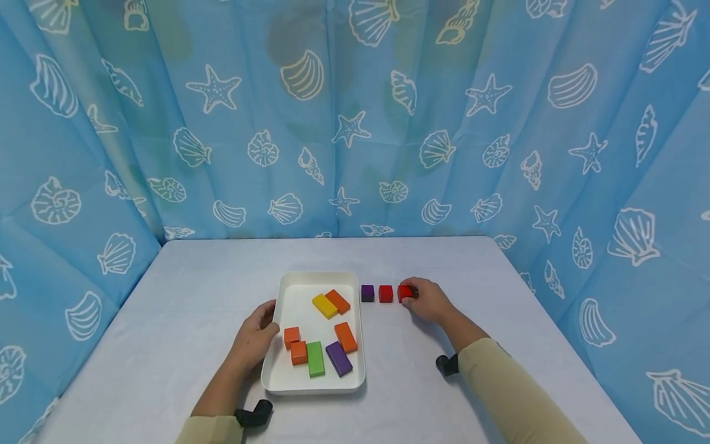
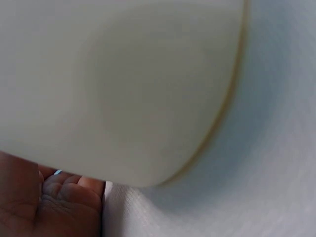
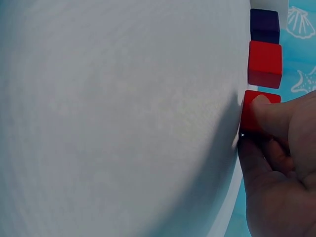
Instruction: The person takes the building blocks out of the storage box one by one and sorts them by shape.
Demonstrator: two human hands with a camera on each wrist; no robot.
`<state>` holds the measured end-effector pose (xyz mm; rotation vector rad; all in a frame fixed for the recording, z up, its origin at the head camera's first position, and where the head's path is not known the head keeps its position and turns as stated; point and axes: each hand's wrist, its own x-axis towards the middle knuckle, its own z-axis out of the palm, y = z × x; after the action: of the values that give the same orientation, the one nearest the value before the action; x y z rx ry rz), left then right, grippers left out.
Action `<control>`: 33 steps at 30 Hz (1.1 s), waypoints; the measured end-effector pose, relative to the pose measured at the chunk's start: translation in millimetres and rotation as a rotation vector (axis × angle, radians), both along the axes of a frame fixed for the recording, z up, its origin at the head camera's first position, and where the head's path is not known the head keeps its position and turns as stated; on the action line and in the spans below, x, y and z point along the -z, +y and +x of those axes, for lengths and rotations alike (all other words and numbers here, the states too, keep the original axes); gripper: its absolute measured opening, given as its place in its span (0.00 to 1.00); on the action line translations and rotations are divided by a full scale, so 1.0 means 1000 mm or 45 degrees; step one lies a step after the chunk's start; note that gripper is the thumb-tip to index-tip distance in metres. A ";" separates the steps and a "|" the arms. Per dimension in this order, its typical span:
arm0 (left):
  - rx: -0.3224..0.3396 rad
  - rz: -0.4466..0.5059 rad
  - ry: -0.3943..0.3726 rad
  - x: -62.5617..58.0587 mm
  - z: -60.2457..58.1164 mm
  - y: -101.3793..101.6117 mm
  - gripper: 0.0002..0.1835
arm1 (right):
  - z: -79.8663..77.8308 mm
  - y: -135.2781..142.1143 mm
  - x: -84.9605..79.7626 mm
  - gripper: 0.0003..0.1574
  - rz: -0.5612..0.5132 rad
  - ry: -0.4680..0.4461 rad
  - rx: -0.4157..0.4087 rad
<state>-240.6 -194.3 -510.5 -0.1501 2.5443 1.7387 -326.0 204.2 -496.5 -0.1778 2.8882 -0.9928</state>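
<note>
In the head view my right hand [image 1: 431, 300] pinches a red cube [image 1: 404, 293] between thumb and fingers, at the right end of a short row. Left of it in that row are another red cube [image 1: 386, 294] and a purple cube [image 1: 368, 293]. The right wrist view shows the thumb against the face of the held red cube [image 3: 251, 112]. My left hand [image 1: 256, 336] lies along the left side of a white tray [image 1: 310, 386], with the thumb at its rim and the other fingers partly hidden. The tray wall [image 2: 143, 98] fills much of the left wrist view.
Inside the tray lie a yellow block [image 1: 325, 306], orange blocks [image 1: 346, 337], orange cubes [image 1: 291, 337], a green block [image 1: 315, 359] and a purple block [image 1: 339, 359]. A white cloth covers the table [image 1: 222, 265]; a blue shell-patterned curtain [image 1: 333, 166] hangs behind it.
</note>
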 end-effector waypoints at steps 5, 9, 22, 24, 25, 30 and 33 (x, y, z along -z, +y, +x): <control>-0.006 0.002 0.007 0.001 0.000 0.001 0.35 | 0.001 0.001 0.000 0.30 0.013 0.024 -0.009; -0.003 0.010 0.015 0.001 -0.001 0.002 0.34 | 0.000 0.001 0.001 0.30 0.009 0.020 -0.003; -0.008 0.010 -0.001 0.003 0.001 0.001 0.35 | 0.001 0.001 -0.001 0.39 0.010 0.007 -0.033; -0.009 0.007 -0.004 0.003 0.001 0.001 0.35 | 0.001 0.001 -0.003 0.44 0.013 -0.010 -0.043; -0.009 0.006 -0.004 0.004 0.001 0.002 0.35 | 0.001 0.002 -0.004 0.46 0.022 -0.019 -0.052; -0.005 0.011 -0.006 0.002 0.000 0.001 0.35 | -0.002 0.000 -0.014 0.60 0.098 -0.073 -0.068; -0.001 0.013 -0.011 0.001 -0.001 0.000 0.35 | -0.003 -0.004 -0.022 0.65 0.111 -0.061 -0.079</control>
<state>-241.5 -193.9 -511.1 -0.1579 2.5291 1.7471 -328.7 200.4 -474.3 -0.2325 2.8572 -0.8478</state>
